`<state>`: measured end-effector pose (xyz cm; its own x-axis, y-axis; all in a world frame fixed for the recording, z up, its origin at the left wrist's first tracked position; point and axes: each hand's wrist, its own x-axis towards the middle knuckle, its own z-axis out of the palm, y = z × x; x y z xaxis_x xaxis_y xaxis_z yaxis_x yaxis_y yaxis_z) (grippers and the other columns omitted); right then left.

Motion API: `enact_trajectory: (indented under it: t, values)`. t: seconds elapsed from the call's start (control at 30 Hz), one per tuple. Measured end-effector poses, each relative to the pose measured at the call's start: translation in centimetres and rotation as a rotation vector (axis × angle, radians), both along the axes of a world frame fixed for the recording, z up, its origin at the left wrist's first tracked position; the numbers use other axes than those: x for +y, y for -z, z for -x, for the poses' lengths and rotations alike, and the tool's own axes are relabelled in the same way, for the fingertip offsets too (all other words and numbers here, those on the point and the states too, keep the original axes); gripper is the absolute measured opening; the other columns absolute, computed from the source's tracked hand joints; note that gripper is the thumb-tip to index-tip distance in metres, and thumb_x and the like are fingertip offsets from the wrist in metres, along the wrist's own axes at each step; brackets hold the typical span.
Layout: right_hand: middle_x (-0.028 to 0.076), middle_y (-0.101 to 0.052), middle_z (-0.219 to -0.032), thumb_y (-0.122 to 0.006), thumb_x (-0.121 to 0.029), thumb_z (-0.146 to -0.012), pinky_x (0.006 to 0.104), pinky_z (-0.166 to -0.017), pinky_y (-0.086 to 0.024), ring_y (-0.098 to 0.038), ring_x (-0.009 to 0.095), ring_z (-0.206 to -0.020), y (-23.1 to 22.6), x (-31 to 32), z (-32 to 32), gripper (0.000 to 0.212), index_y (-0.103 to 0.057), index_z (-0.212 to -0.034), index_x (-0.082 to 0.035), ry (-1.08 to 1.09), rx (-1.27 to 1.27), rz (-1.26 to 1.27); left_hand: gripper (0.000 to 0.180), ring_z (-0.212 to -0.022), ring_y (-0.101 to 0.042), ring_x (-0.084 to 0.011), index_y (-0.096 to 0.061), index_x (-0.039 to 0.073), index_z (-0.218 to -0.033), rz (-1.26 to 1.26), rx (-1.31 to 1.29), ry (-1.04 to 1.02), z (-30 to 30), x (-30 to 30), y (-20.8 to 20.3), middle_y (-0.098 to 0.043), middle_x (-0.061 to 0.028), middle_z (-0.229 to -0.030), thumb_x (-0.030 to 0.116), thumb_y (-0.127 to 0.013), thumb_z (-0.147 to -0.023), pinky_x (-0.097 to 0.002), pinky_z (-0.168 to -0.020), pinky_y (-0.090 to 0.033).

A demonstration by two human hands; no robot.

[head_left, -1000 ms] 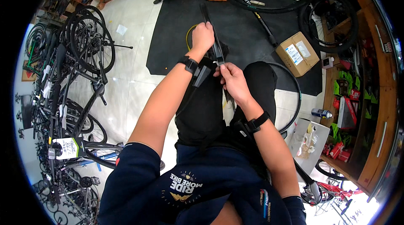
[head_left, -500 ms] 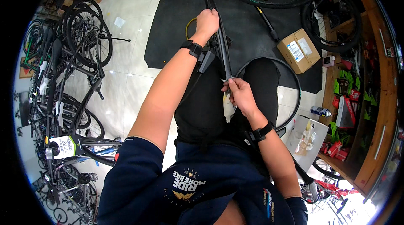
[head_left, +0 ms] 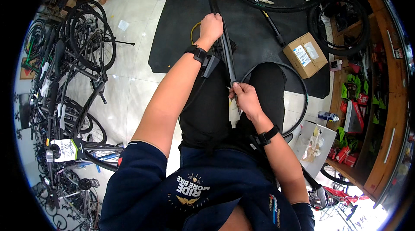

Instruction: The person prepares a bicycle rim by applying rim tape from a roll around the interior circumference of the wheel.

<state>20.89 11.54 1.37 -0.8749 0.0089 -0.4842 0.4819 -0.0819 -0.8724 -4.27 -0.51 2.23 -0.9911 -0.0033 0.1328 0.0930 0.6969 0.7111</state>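
A long, narrow black bicycle rim (head_left: 227, 54), seen edge-on, stands between my knees and reaches away from me over the dark mat. My left hand (head_left: 211, 28) is closed at its far part, knuckles up, arm stretched out. At the near end my right hand (head_left: 244, 95) pinches the rim between thumb and fingers. Something pale and yellowish shows just below those fingers, too small to make out. A dark grey wedge-shaped piece (head_left: 210, 66) sits by my left knee, under the left wrist. Beyond it curves a yellow cable or hose (head_left: 194, 32).
A thin black hoop (head_left: 306, 95) curves around my right leg. On the black mat (head_left: 177, 28) lie a cardboard box (head_left: 305, 55) and a bike wheel (head_left: 276, 8). Bicycles (head_left: 88, 36) line the left side; wooden shelves (head_left: 391, 75) and a spray can (head_left: 328, 116) are on the right.
The view has shifted slightly. My left hand sits a touch nearer to me; my right hand keeps its pinch at almost the same spot.
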Motion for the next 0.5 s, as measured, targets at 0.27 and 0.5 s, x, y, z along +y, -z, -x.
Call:
enact_trajectory:
  t: [0.27,0.5]
  values:
    - [0.009,-0.066,-0.072,-0.053,-0.025,-0.107,0.0337,-0.071,-0.049,-0.061,0.016,-0.069,1.4,-0.2,0.1,0.041,-0.067,-0.084,0.005,0.032,0.002,-0.027,0.047,-0.094,-0.063,-0.0515,-0.066,-0.01,-0.086,-0.001,0.011,-0.033,-0.2,0.7,0.1,-0.067,-0.034,-0.093,0.03,-0.046,-0.101,-0.0542,-0.088,-0.049]
    - [0.009,-0.064,-0.068,-0.052,-0.027,-0.107,0.0359,-0.066,-0.048,-0.061,0.018,-0.064,2.5,-0.4,0.6,0.042,-0.066,-0.082,0.005,0.031,0.038,-0.064,0.047,-0.093,-0.064,-0.0519,-0.068,-0.011,-0.086,-0.011,0.01,-0.011,-0.2,-0.2,-0.3,-0.066,-0.0353,-0.093,0.031,-0.049,-0.098,-0.0547,-0.088,-0.05]
